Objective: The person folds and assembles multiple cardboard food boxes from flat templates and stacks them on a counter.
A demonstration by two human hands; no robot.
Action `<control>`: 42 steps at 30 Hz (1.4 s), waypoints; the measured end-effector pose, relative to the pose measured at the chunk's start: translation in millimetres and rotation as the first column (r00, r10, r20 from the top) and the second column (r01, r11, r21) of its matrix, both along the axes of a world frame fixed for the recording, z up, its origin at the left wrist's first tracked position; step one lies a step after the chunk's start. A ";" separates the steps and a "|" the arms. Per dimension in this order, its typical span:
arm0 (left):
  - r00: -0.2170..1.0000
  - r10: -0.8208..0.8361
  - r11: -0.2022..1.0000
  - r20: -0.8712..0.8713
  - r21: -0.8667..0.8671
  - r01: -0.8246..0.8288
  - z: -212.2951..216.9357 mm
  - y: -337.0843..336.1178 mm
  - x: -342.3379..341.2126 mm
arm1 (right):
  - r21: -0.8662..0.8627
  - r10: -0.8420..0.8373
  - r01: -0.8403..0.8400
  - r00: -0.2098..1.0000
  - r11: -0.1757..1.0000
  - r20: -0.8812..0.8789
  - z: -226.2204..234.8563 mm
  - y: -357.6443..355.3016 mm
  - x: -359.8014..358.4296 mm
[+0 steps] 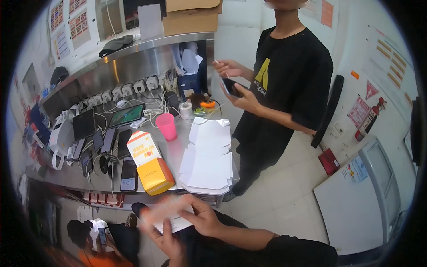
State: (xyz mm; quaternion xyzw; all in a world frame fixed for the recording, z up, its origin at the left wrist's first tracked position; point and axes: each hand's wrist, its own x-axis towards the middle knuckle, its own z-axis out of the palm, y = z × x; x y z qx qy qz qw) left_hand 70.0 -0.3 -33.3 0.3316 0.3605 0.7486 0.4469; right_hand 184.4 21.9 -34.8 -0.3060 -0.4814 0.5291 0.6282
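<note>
At the near edge of the counter I hold a white piece of card (181,224) with both hands. A pinkish-orange area along its far side is smeared by motion. My left hand (170,244) grips it from the near left, thumb up against the card. My right hand (205,220) is closed on its right side, thumb on top. Just beyond my hands lies a stack of flat white card blanks (207,162). To its left an orange, yellow and white folded carton (151,164) lies on the counter, beside a pink cup (167,127).
Several phones (129,173) and tangled cables cover the counter's left, with a tablet (126,115) behind. Across from me a person (289,80) in black holds a phone. Another person (84,242) sits low at left. A white chest freezer (351,196) stands at right.
</note>
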 end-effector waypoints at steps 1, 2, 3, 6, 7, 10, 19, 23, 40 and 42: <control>0.964 -0.015 0.994 -0.267 0.100 0.044 -22.4 6.5 -11.8 | 0.001 -0.018 0.018 1.000 1.000 0.005 -9.7 8.8 10.2; 0.872 0.042 0.973 -0.488 0.218 0.075 -46.1 12.5 -25.6 | 0.171 0.056 -0.055 0.998 0.984 -0.001 -20.4 19.4 18.9; 0.841 0.069 0.970 -0.537 0.234 0.069 -33.8 14.4 -25.7 | 0.337 0.141 -0.133 0.990 0.932 0.003 -24.6 26.6 23.0; 0.366 0.220 0.912 -0.904 0.324 0.252 30.9 13.3 -24.9 | 0.046 0.178 -0.172 0.938 0.984 -0.296 -4.5 28.1 35.4; 0.364 0.217 0.915 -0.906 0.319 0.248 26.5 15.6 -30.0 | -0.141 0.130 -0.200 0.910 0.970 -0.393 5.9 23.8 35.3; 0.503 0.047 0.937 -0.863 0.212 0.277 -8.3 28.4 -45.4 | -0.046 0.177 -0.182 0.980 0.982 -0.094 25.1 16.4 26.8; 0.894 -0.156 0.982 -0.421 0.033 0.187 -25.7 25.0 -37.6 | 0.082 0.319 -0.331 0.939 0.940 0.130 16.7 22.7 21.2; 0.832 -0.035 0.979 -0.553 0.150 0.141 -16.7 33.9 -34.6 | 0.077 0.326 -0.338 0.936 0.938 0.130 -0.8 34.4 22.8; 0.685 -0.305 0.952 -0.662 -0.217 0.214 -13.3 199.2 -81.5 | 0.091 -0.070 0.021 0.809 0.996 0.584 -18.3 217.6 -29.1; 0.725 -0.304 0.952 -0.619 -0.229 0.204 -16.8 203.6 -73.2 | 0.087 -0.131 0.099 0.813 0.991 0.568 -33.0 224.9 -32.1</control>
